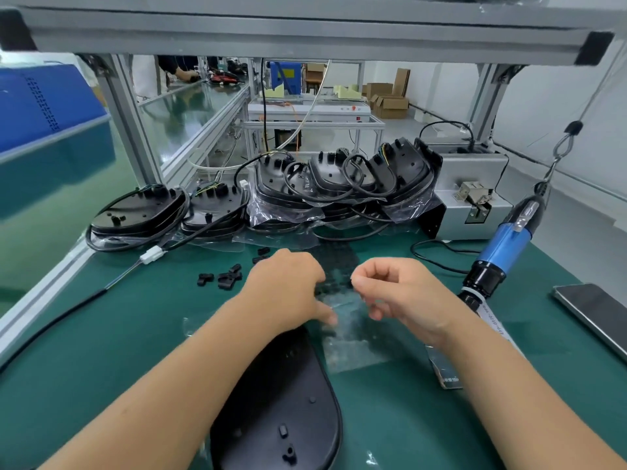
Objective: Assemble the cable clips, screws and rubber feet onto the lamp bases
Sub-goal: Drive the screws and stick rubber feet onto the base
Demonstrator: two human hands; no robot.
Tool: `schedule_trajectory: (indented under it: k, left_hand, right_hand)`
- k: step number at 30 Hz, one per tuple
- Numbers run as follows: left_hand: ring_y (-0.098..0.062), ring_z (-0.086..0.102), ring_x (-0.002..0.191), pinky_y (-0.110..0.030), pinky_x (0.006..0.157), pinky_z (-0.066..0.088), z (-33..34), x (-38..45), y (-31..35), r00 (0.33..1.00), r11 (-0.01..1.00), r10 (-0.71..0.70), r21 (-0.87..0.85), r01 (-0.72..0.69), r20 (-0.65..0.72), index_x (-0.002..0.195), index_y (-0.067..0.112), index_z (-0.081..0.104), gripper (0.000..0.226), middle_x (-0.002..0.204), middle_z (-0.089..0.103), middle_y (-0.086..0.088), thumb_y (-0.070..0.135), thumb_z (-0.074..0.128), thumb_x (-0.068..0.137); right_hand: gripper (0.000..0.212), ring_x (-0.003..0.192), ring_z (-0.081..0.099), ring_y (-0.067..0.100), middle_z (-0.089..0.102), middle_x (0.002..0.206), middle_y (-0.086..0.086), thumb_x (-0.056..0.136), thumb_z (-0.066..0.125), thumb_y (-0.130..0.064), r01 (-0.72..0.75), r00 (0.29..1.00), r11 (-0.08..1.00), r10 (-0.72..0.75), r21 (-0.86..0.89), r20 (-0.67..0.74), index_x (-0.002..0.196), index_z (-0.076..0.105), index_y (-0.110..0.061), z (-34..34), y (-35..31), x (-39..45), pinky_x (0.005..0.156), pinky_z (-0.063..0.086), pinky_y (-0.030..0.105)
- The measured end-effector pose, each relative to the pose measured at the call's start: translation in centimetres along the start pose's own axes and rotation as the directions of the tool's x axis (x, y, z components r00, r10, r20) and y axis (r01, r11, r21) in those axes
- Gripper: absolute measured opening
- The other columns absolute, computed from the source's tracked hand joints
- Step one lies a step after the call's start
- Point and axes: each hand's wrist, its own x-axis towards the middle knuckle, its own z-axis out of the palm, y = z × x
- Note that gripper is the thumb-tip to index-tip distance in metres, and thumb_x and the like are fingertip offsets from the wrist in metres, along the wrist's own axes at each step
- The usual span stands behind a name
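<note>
The black oval plastic lamp base (281,412) lies flat at the near edge of the green matted surface (101,334), between the two forearms, its studded side facing up. Just beyond it is a clear plastic sheet carrying rows of small black rubber feet (336,266), partly covered by both hands.

The left hand (288,290) rests palm-down on the sheet, its fingers (325,315) laid fairly straight and pressing the film flat. The right hand (403,293) hovers over the sheet with its fingers (359,274) curled, thumb and forefinger pinched close together at the film's edge; whether a foot is already between them is too small and blurred to tell.

By my reading this is the rubber-foot step: one hand steadies the backing while the other peels a foot loose. The next move would call for lifting the foot clean off without folding its sticky face, then carrying it back to the base and pressing it squarely onto its spot.

A scatter of small black plastic cable clips (225,276) lies to the left of the hands, apart from the sheet. Further back, more black lamp bases with coiled cables (339,178) stand stacked in clear bags. A blue and black electric screwdriver (498,252) hangs at the right, near a grey metal screw feeder box (475,195); neither is in hand, so the screw work looks still to come for this base.
</note>
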Motion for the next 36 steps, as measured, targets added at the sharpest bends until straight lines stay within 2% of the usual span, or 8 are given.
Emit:
schedule_trajectory:
  k: [3,6,12,15,18,25,30,36]
  left_hand:
    - [-0.018,0.058,0.115,-0.034,0.097,0.047,-1.5,-2.0,-3.2,1.000,0.984,0.002,-0.179,-0.007,-0.031,0.118,0.023,0.069,0.045,0.121,0.066,0.003,0.049,0.068,0.082]
    - [-0.014,0.066,0.094,-0.025,0.084,0.049,-1.4,-4.0,-6.2,0.982,0.929,-0.101,-0.369,0.037,-0.157,0.099,0.020,0.076,0.023,0.099,0.074,0.002,0.037,0.066,0.087]
    - [0.024,0.054,0.080,0.007,0.066,0.034,1.8,-5.8,-8.3,0.958,0.812,-0.197,-0.582,0.040,-0.209,0.093,0.032,0.076,0.012,0.080,0.061,0.035,0.032,0.064,0.089]
    - [0.003,0.057,0.062,0.001,0.057,0.035,2.7,-5.7,-8.4,0.964,0.777,-0.204,-0.627,0.054,-0.170,0.077,0.028,0.074,0.025,0.067,0.061,0.024,0.038,0.058,0.093]
    - [-0.012,0.033,0.053,-0.009,0.050,0.035,2.9,-5.5,-8.4,0.974,0.779,-0.170,-0.626,0.039,-0.151,0.069,0.018,0.058,0.035,0.063,0.045,-0.008,0.042,0.053,0.094]
    - [-0.009,0.029,0.050,-0.011,0.052,0.035,2.9,-5.7,-8.3,0.968,0.781,-0.165,-0.624,0.011,-0.190,0.067,0.011,0.059,0.042,0.066,0.049,-0.018,0.041,0.051,0.095]
    - [-0.009,0.024,0.046,-0.010,0.047,0.033,3.0,-5.8,-8.2,0.961,0.774,-0.175,-0.633,0.002,-0.212,0.070,0.002,0.065,0.047,0.053,0.027,0.002,0.039,0.052,0.096]
    - [-0.010,0.024,0.047,-0.007,0.047,0.034,3.0,-5.9,-8.2,0.959,0.771,-0.173,-0.637,-0.010,-0.225,0.070,0.002,0.065,0.048,0.055,0.031,-0.001,0.040,0.051,0.096]
  right_hand:
    - [0.017,0.050,0.044,0.009,0.050,0.057,-0.001,0.089,0.064,-0.005,-0.096,0.990,0.995,0.092,0.039,0.109,0.073,0.063,-0.010,1.8,-0.4,-0.4,0.049,0.042,0.021]
    - [0.020,0.046,0.041,0.007,0.045,0.053,-0.002,0.088,0.065,-0.006,-0.206,0.962,0.979,0.204,-0.010,0.179,0.069,0.063,-0.012,4.0,-0.7,-0.8,0.047,0.042,0.019]
    - [0.018,0.050,0.041,0.007,0.044,0.063,0.000,0.084,0.069,-0.012,-0.309,0.940,0.939,0.326,-0.148,0.103,0.066,0.066,-0.018,6.6,-1.0,-1.6,0.051,0.045,0.017]
    - [0.019,0.050,0.044,0.005,0.048,0.061,-0.003,0.081,0.070,-0.014,-0.309,0.942,0.933,0.327,-0.184,0.078,0.063,0.068,-0.019,6.9,-1.1,-1.9,0.051,0.045,0.017]
    - [0.018,0.050,0.048,0.001,0.054,0.058,-0.009,0.080,0.070,-0.014,-0.295,0.949,0.934,0.312,-0.203,0.055,0.063,0.068,-0.018,7.2,-1.1,-2.1,0.051,0.044,0.015]
    - [0.024,0.055,0.052,0.002,0.061,0.060,-0.010,0.082,0.071,-0.013,-0.242,0.967,0.937,0.255,-0.252,0.018,0.059,0.071,-0.022,7.5,-1.0,-2.4,0.050,0.043,0.015]
    - [0.024,0.055,0.052,0.000,0.061,0.059,-0.012,0.081,0.071,-0.014,-0.228,0.970,0.938,0.243,-0.261,0.029,0.059,0.071,-0.024,7.6,-1.1,-2.5,0.051,0.043,0.014]
    - [0.026,0.055,0.052,-0.001,0.060,0.059,-0.012,0.083,0.070,-0.014,-0.231,0.966,0.938,0.254,-0.256,0.057,0.059,0.070,-0.025,7.5,-1.3,-2.7,0.052,0.043,0.015]
